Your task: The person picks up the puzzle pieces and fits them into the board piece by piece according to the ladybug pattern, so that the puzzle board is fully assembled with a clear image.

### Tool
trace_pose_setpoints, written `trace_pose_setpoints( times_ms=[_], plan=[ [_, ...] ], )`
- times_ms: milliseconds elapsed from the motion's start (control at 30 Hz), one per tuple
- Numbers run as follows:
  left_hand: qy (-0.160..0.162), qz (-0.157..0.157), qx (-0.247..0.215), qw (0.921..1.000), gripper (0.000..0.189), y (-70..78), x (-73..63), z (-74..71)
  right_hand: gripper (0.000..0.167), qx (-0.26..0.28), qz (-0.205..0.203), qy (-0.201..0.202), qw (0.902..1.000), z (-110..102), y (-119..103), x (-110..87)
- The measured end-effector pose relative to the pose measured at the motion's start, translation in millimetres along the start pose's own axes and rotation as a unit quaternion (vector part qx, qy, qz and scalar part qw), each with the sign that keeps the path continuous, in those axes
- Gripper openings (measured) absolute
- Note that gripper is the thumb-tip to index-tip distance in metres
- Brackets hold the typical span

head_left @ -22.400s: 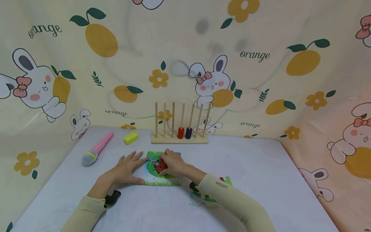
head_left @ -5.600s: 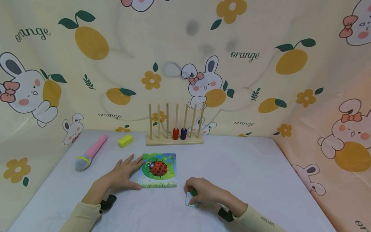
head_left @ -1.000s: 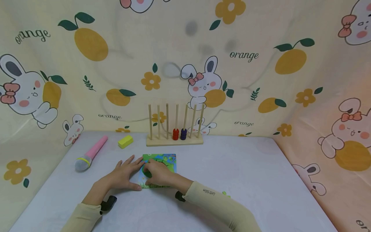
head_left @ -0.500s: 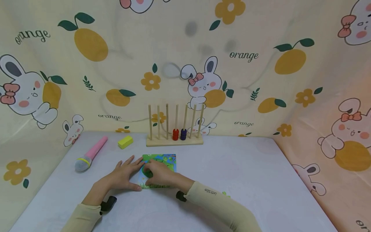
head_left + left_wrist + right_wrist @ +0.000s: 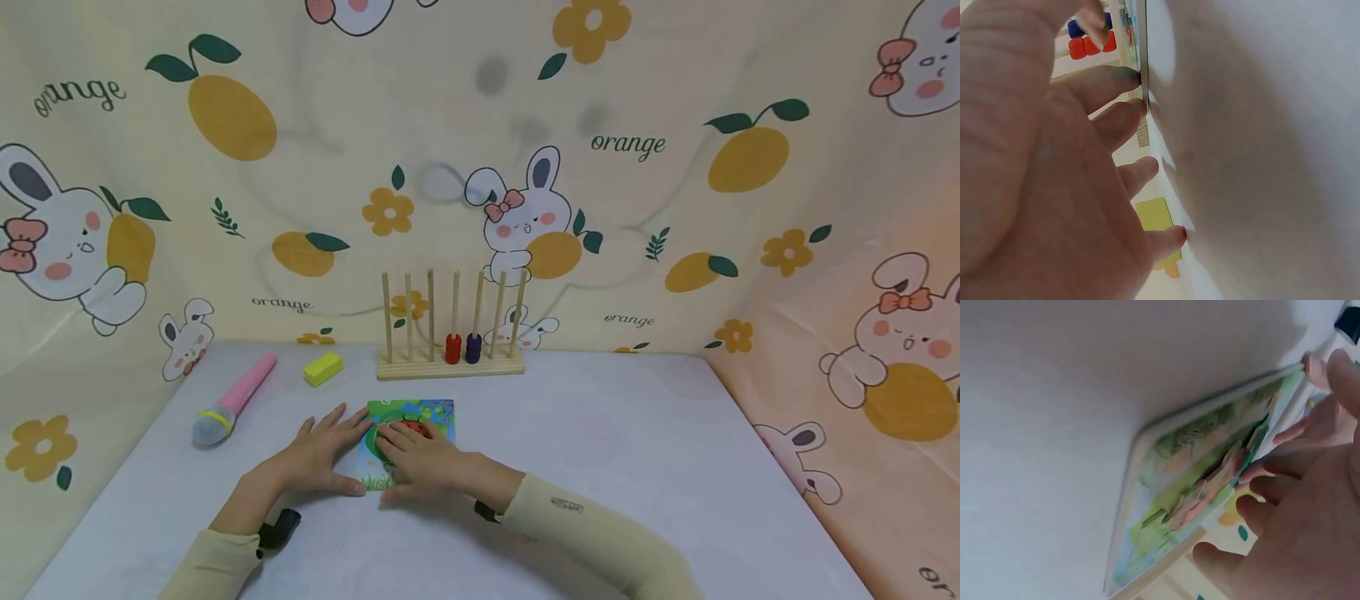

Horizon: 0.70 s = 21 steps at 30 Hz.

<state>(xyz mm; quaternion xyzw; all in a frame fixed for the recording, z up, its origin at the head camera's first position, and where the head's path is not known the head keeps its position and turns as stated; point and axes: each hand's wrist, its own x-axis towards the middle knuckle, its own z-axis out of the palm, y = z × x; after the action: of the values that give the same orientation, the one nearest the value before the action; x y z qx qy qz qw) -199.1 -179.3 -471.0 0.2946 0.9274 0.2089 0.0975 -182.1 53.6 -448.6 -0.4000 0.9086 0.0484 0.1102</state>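
A square ladybug puzzle lies on the white table in the head view, mostly covered by my right hand. My left hand rests at its left side, fingers spread, with fingertips and thumb at the edge. Spread over the lower right of the picture is my right hand, its fingertips close over the printed green leaf; part of the red ladybug shows beyond them. From the right wrist, puzzle pieces sit slightly raised and uneven on the board, and the right fingers are apart with nothing gripped.
Behind the puzzle stands a wooden peg rack with red and dark blue beads on two pegs. A yellow block and a pink toy microphone lie at the back left. Patterned cloth rises behind the table.
My right hand went to loose pieces at the right, then back over the puzzle. In the last half second its bunched fingers have spread and red ladybug shows again. My left hand stays put.
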Motion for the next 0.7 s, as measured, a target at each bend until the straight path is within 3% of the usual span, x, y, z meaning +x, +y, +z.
trace_pose_setpoints(
  times_ms=[400,700],
  plan=[
    [0.0,-0.004,0.002,1.0,0.105,-3.0,0.5,2.4,0.091,-0.01,-0.024,-0.025,0.9994,9,-4,-26.0],
    [0.001,-0.003,0.002,1.0,0.104,-0.9,0.2,1.6,0.091,-0.009,-0.032,-0.031,0.999,10,-5,-29.4]
  ],
)
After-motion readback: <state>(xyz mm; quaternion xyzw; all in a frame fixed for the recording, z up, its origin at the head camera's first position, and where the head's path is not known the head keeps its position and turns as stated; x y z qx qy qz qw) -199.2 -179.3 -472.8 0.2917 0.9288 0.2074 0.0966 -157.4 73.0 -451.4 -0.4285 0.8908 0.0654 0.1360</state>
